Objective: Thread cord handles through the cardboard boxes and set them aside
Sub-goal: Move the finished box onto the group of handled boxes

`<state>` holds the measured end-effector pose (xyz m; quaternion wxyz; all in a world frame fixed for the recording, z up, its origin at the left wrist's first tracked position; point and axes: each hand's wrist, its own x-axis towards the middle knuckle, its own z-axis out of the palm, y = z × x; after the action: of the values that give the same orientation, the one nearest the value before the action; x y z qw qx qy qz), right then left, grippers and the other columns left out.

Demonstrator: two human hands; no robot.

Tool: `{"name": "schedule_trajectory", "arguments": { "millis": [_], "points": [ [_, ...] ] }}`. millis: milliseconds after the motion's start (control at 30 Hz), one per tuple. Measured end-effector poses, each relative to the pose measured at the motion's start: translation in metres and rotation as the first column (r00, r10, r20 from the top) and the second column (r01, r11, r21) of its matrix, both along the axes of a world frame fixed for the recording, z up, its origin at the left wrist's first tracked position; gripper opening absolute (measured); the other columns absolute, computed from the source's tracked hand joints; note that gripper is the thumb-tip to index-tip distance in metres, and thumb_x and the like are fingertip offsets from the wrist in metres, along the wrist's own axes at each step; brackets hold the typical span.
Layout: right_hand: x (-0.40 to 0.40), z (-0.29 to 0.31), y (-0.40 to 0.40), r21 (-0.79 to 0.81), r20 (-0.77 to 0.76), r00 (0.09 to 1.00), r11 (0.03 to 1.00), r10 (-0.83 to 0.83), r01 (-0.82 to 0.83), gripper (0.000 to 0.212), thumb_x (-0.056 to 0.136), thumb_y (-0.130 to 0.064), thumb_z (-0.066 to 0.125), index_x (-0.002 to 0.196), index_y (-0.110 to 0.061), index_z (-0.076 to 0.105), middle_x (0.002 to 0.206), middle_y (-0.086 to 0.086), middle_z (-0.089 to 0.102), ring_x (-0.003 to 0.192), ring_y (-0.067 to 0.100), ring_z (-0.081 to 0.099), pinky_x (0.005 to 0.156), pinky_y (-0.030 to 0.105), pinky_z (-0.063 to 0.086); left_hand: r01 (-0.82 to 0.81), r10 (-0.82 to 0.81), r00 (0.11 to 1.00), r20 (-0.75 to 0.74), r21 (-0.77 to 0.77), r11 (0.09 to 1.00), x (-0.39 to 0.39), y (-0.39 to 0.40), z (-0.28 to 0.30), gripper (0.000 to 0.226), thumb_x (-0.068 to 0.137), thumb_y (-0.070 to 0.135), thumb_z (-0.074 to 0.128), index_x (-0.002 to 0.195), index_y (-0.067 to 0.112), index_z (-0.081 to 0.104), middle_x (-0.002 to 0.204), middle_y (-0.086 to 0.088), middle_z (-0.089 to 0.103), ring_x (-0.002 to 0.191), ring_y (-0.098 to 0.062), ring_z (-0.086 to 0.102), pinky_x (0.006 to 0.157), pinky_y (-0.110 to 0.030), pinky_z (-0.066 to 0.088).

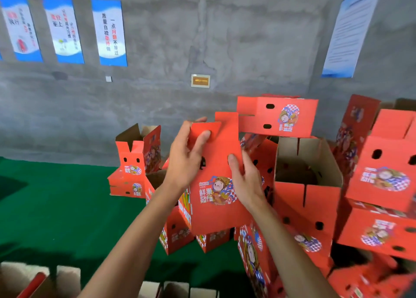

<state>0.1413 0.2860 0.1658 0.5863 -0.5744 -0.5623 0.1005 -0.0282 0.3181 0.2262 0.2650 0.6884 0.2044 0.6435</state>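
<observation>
I hold a red box (216, 185) up in front of me with both hands, above the green floor (56, 198). My left hand (184, 160) grasps its upper left flap, thumb on the near face and fingers (200, 119) hooked over the flap's top edge. My right hand (245, 180) grips the box's right edge, thumb on the front and fingers wrapped behind, out of sight. Two dark slots show on the front between my hands. The box's right edge lies close against an open box (308, 185) in the pile (378, 185) that fills the right side up to the grey wall (202, 39). Another box (276, 116) lies on top behind. To the left stands a smaller stack (135, 167), with bare green floor beyond it and toward me.
</observation>
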Motion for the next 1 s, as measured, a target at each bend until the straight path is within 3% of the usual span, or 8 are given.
{"name": "schedule_trajectory", "arguments": {
  "millis": [100,200,333,400,567,700,867,1000],
  "points": [
    [0.01,0.003,-0.051,0.068,0.087,0.993,0.995,-0.075,0.07,0.047,0.101,-0.043,0.053,0.145,-0.028,0.052,0.132,-0.005,0.069,0.121,0.013,0.063,0.105,0.031,0.047,0.044,-0.044,0.998,0.052,-0.013,0.999,0.011,-0.043,-0.006,0.012,0.104,0.023,0.06,0.115,0.017,0.06,0.105,0.011,0.07,0.093,-0.004,0.066,0.081,-0.019,0.051],
    [0.023,0.002,-0.097,0.087,0.104,0.988,0.991,-0.11,0.102,0.051,0.093,-0.043,0.055,0.142,-0.027,0.057,0.122,-0.002,0.074,0.113,0.02,0.068,0.098,0.038,0.053,0.042,-0.042,0.995,0.089,0.002,0.999,0.02,-0.086,-0.019,0.008,0.105,0.022,0.059,0.11,0.028,0.06,0.105,0.007,0.07,0.096,-0.006,0.065,0.085,-0.02,0.049],
    [0.04,-0.015,-0.144,0.16,0.149,0.979,0.98,-0.142,0.118,0.054,0.088,-0.04,0.056,0.139,-0.025,0.061,0.114,0.0,0.077,0.103,0.022,0.072,0.092,0.04,0.055,-0.068,0.067,0.995,0.076,0.009,0.998,0.038,-0.134,-0.043,0.016,0.105,0.028,0.059,0.104,0.043,0.059,0.098,0.023,0.066,0.091,0.004,0.062,0.082,-0.011,0.046],
    [0.05,-0.031,-0.164,0.212,0.17,0.973,0.97,-0.156,0.118,0.055,0.087,-0.038,0.058,0.138,-0.02,0.063,0.116,0.003,0.077,0.104,0.024,0.072,0.092,0.039,0.055,-0.093,0.094,0.992,0.082,-0.018,0.996,0.047,-0.155,-0.06,0.008,0.105,0.03,0.058,0.11,0.036,0.061,0.104,0.019,0.069,0.095,0.002,0.064,0.083,-0.013,0.048],
    [0.077,-0.089,-0.198,0.257,0.141,0.978,0.96,-0.154,0.114,0.054,0.085,-0.032,0.064,0.135,-0.013,0.066,0.119,0.004,0.076,0.106,0.02,0.073,0.094,0.033,0.056,-0.079,0.083,0.995,0.046,-0.096,0.992,0.073,-0.196,-0.102,0.034,0.105,0.025,0.058,0.137,0.013,0.056,0.139,0.006,0.063,0.132,-0.012,0.057,0.104,-0.018,0.044],
    [0.09,-0.145,-0.223,0.3,0.121,0.984,0.95,-0.129,0.087,0.051,0.085,-0.023,0.069,0.133,-0.005,0.067,0.119,0.005,0.075,0.102,0.014,0.073,0.095,0.016,0.052,-0.131,0.132,0.991,-0.01,-0.226,0.965,0.088,-0.216,-0.132,0.029,0.099,0.029,0.067,0.125,0.016,0.06,0.142,0.006,0.06,0.136,-0.009,0.052,0.111,-0.024,0.04],
    [0.096,-0.215,-0.25,0.268,0.115,0.99,0.963,-0.077,0.044,0.051,0.096,-0.024,0.066,0.141,-0.002,0.058,0.133,0.007,0.068,0.115,0.014,0.07,0.097,0.028,0.057,-0.148,0.102,0.984,-0.148,-0.346,0.926,0.1,-0.226,-0.153,0.019,0.099,0.036,0.067,0.104,0.019,0.073,0.113,0.005,0.075,0.111,-0.007,0.066,0.1,-0.024,0.044],
    [0.094,-0.255,-0.275,0.151,0.044,0.999,0.988,0.018,-0.024,0.055,0.105,-0.037,0.056,0.153,-0.011,0.046,0.15,0.001,0.056,0.133,0.008,0.058,0.107,0.023,0.048,-0.065,-0.042,0.978,-0.202,-0.497,0.865,0.109,-0.23,-0.166,0.033,0.099,0.04,0.065,0.086,0.014,0.08,0.092,0.005,0.079,0.09,-0.001,0.07,0.085,-0.011,0.047]
  ]
}}
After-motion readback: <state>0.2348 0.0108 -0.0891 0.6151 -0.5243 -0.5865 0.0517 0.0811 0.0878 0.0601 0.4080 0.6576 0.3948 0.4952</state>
